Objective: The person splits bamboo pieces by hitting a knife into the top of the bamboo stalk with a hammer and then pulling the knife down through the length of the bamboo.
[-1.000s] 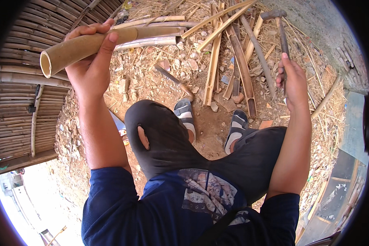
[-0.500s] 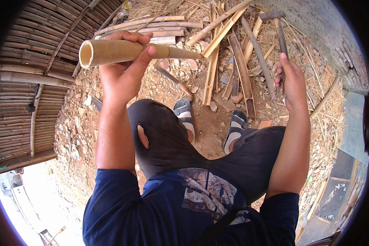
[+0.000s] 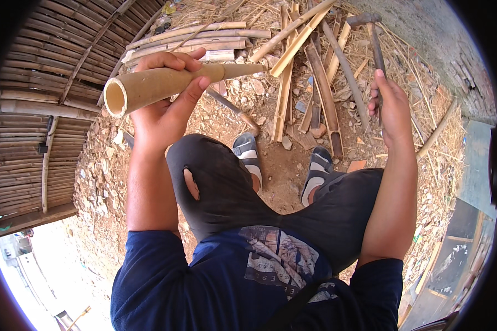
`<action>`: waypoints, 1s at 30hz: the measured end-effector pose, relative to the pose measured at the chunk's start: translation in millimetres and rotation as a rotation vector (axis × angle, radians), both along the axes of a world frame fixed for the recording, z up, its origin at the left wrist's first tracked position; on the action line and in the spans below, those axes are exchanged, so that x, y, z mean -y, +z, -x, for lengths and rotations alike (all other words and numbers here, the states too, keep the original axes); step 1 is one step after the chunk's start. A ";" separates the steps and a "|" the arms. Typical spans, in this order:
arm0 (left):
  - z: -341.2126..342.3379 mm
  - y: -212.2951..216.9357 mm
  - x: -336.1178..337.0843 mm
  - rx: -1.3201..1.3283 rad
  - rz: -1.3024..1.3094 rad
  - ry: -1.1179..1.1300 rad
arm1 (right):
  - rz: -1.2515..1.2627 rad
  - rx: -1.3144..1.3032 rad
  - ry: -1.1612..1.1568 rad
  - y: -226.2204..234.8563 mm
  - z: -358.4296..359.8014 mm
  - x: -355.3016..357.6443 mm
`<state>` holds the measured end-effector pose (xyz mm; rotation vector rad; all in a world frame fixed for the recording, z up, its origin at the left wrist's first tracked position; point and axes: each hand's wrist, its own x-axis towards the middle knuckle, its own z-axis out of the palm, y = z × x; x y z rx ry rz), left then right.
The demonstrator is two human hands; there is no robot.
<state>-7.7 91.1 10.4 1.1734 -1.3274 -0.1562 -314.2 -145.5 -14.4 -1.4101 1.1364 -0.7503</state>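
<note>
— Since the earlier frame, what has been moved?

— Only the bamboo tube (image 3: 165, 84): it has been carried from the far left toward the middle and brought lower, its open end now being turned toward the camera. The hammer (image 3: 374, 52) is kept much where it was.

— How is the tube held?

— It is gripped by the left hand (image 3: 163, 105), fingers wrapped over the top and the thumb pressed up along its underside. It is held in the air above the left knee, clear of the ground.

— And the right hand (image 3: 393, 107)?

— It is closed round the hammer's handle, low down; the metal head is seen well beyond the knuckles, near the picture's top.

— Which way does the tube lie?

— Its long axis is set nearly level, left to right, rising slightly. The hollow end is at the person's left; the tapered, cut end is pointed right, toward the hammer side. That tip is nearer the right hand than the open end is, but the two are still well apart.

— What can be counted?

— One tube is held, one hammer, two hands. Two sandalled feet (image 3: 281, 160) are seen on the dirt. Split bamboo strips (image 3: 315, 83) and whole poles are scattered beyond them, too many and too overlapped to be counted exactly. A bamboo wall (image 3: 33, 105) is seen at the left.
</note>
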 end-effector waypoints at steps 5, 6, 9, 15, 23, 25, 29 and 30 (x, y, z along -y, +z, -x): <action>-8.3 1.6 -3.5 0.179 -0.028 0.123 | -0.003 -0.020 -0.008 0.6 0.0 0.0; -11.5 4.6 -5.6 0.186 -0.026 0.162 | -0.006 -0.019 -0.008 -0.8 0.4 1.2; -19.8 11.6 -12.0 0.162 0.024 0.185 | -0.008 -0.016 -0.010 0.3 -0.2 -0.2; -12.4 7.5 -17.5 0.028 0.025 0.054 | -0.040 -0.017 -0.003 1.1 -1.2 -0.9; 10.4 -2.3 -14.6 -0.063 -0.041 -0.025 | 0.007 -0.008 0.005 -0.7 -1.4 -2.5; 13.2 6.1 -17.1 -0.079 -0.033 -0.040 | 0.019 -0.016 0.014 1.2 -1.6 -3.2; 16.4 20.3 -23.5 -0.117 -0.036 -0.098 | 0.011 -0.031 0.016 0.4 1.3 -0.2; 17.1 21.8 -25.1 -0.119 -0.046 -0.114 | 0.014 -0.028 0.020 -0.4 1.4 0.7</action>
